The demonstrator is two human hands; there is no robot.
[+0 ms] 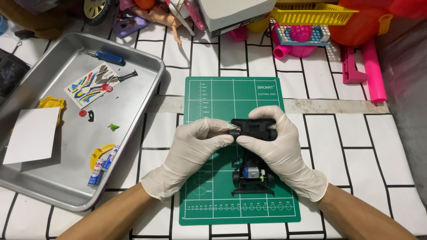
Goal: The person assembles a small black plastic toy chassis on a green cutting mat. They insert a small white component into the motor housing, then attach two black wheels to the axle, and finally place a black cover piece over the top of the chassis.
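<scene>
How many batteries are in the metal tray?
2. Both batteries lie side by side at the tray's near edge, beside a yellow part. Others may hide under the white paper.

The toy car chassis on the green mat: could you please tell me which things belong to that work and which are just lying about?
In use: black toy car chassis, left hand, right hand, green cutting mat.

Lying about: metal tray, sticker sheet, blue screwdriver, batteries, yellow basket.
</scene>
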